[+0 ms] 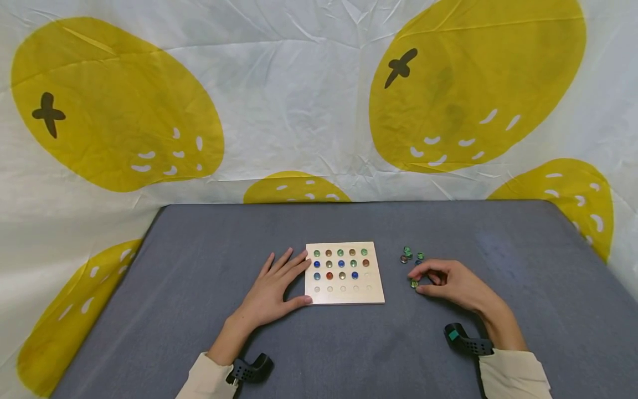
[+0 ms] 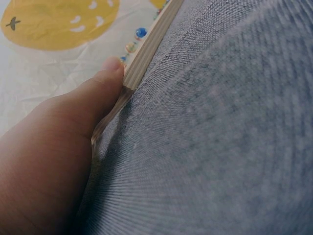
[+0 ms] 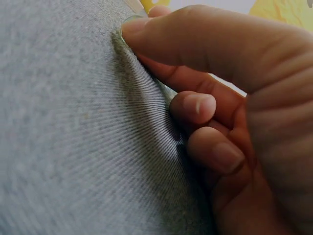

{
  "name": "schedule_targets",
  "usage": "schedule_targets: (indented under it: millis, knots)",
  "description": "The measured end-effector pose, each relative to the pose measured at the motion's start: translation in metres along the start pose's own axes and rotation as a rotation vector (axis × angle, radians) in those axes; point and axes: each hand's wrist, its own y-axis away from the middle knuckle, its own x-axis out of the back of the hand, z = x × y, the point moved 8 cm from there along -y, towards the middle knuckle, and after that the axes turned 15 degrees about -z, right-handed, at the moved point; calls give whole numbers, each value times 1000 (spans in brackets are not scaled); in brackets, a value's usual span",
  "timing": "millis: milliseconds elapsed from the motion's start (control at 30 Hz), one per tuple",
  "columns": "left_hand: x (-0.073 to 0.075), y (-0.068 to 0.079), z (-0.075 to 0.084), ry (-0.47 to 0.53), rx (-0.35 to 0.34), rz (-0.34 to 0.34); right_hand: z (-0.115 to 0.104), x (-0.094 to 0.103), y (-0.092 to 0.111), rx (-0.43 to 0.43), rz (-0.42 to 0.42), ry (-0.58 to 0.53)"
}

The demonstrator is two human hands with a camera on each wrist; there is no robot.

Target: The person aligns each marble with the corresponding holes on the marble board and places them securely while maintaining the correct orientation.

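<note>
A pale wooden board (image 1: 344, 298) with round hollows lies flat on the table; marbles in green, blue, red and amber fill its far rows. The nearest row and the right end of the row behind it show bare hollows. My left hand (image 1: 271, 293) rests spread at the board's left side, fingertips on its edge and thumb at the near corner. In the left wrist view the thumb presses against the wooden edge (image 2: 152, 49). Right of the board, my right hand (image 1: 456, 284) pinches a green marble (image 1: 414, 284) between thumb and forefinger, low over the cloth.
Several loose marbles (image 1: 407, 252), mostly green, lie in a small cluster just beyond the right fingertips. Grey cloth (image 1: 224, 233) covers the table. Behind it hangs a white curtain (image 1: 294, 111) with yellow fruit shapes. Each wrist wears a black band (image 1: 468, 342).
</note>
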Motion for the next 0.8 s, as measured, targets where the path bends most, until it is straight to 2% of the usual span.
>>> schedule_targets:
  millis: [200, 600, 800]
  knots:
    - [-1, 0, 0, 4, 0, -2, 1, -1, -1, -38, 2, 48]
    - [-2, 0, -1, 4, 0, -5, -1, -1, -3, -33, 9, 142]
    - [-3, -1, -2, -5, -1, -3, 0, -2, -4, -39, 14, 150]
